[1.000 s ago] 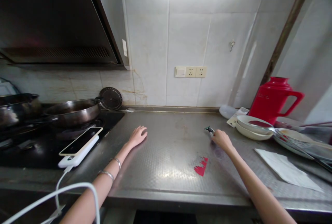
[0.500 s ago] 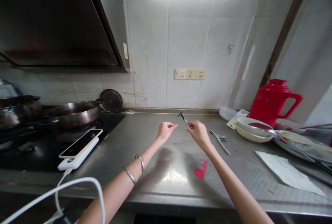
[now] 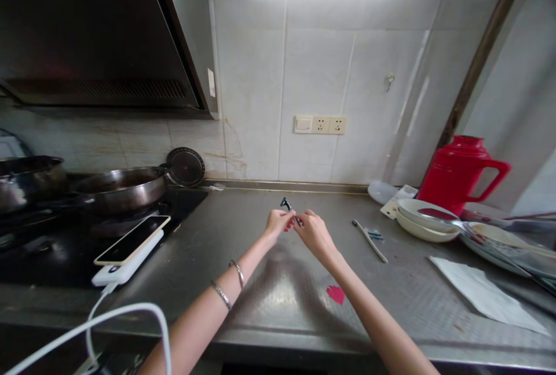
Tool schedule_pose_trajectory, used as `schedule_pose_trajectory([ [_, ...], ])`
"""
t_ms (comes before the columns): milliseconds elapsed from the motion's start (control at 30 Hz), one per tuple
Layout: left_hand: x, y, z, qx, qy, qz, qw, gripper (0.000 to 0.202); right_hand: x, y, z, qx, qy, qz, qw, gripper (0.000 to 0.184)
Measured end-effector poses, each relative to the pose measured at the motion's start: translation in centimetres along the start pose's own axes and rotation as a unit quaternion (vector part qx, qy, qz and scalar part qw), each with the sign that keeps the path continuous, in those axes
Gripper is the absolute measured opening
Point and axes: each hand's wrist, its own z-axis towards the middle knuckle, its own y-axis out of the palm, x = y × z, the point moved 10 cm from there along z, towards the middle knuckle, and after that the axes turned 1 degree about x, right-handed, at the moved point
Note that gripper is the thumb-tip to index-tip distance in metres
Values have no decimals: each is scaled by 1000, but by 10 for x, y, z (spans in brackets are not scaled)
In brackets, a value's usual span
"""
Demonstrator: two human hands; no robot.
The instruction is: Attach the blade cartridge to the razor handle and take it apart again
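Note:
Over the middle of the steel counter (image 3: 269, 282), both my hands meet on a small razor (image 3: 287, 206) with a dark head. My right hand (image 3: 313, 231) is closed on its handle, and my left hand (image 3: 278, 222) pinches it from the left, fingers curled. The razor's head sticks up above my fingers, tilted to the left. A thin white stick-like tool (image 3: 368, 239) and a small teal piece (image 3: 374, 235) lie on the counter to the right of my hands. A red scrap (image 3: 335, 293) lies on the counter under my right forearm.
A phone on a white power bank (image 3: 130, 245) with a white cable (image 3: 99, 323) sits at the stove's edge. Pans (image 3: 119, 187) stand on the stove at left. Stacked plates and bowls (image 3: 428, 219), a red jug (image 3: 463, 169) and a white paper (image 3: 482, 294) occupy the right.
My right hand lifted the razor from the right side of the counter and brought it left to the middle. My left hand rose off the counter and closed on it.

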Motion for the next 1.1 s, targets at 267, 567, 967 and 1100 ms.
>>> schedule_pose_trajectory([
  [267,-40,-42,41,-23,-64,194,979,21,43,18,0,-4,26,13,1000,40],
  [567,-61,-43,66,-75,-49,361,928,16,68,39,-7,-39,67,48,996,43],
  [967,-49,-32,60,-101,23,481,871,25,61,38,-12,-89,94,61,990,33],
  [1100,-46,-33,53,-103,27,503,858,30,65,35,-13,-102,116,46,987,31],
])
